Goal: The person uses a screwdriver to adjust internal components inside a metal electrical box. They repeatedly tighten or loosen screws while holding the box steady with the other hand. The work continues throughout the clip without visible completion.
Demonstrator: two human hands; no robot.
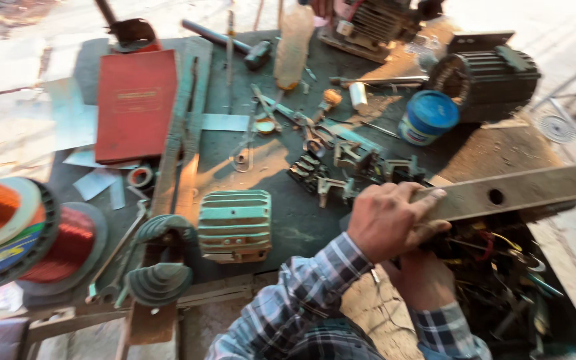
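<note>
The left hand (389, 220) is closed over the near end of a long flat metal bar (511, 191), fingers curled on top, thumb along the edge. The bar has a round hole and runs out toward three o'clock over the workbench (301, 220). The right hand (425, 277) sits just below, at five o'clock, tucked under the bar; whether its fingers are closed cannot be told. Both sleeves are plaid. At nine o'clock of the left hand lies a green finned motor cover (235, 225). At twelve o'clock is a blue-lidded tin (429, 117), with a black finned electric motor (491, 77) behind it. Far at nine o'clock stand copper wire spools (61, 243); at eleven o'clock lies a red book (135, 103).
</note>
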